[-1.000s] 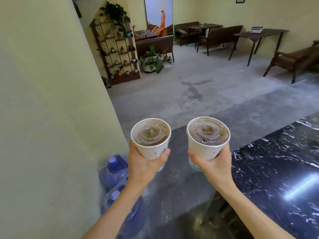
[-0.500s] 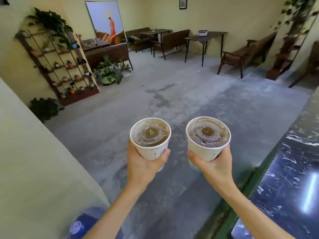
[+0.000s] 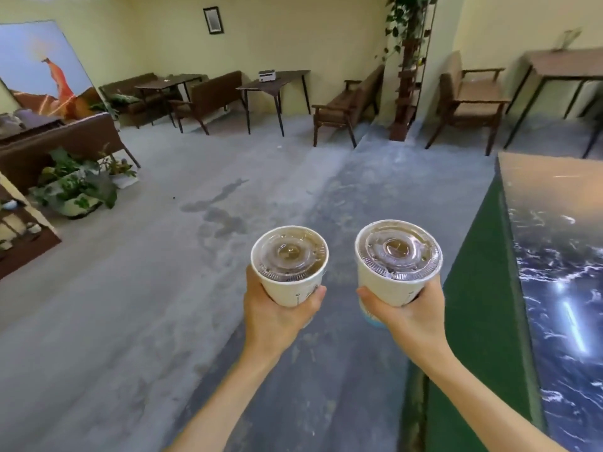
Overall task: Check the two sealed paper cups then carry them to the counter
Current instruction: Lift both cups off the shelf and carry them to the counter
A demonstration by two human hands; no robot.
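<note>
Head view: left grip [image 3: 277, 316] is wrapped around one lidded paper cup [image 3: 290, 269], right grip [image 3: 411, 316] around the other cup [image 3: 396, 264], both upright over the floor, beside the counter [image 3: 561, 288] edge.

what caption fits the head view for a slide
Both hands carry lidded paper cups, left hand and right hand, over the concrete floor beside the dark marble counter.
</note>
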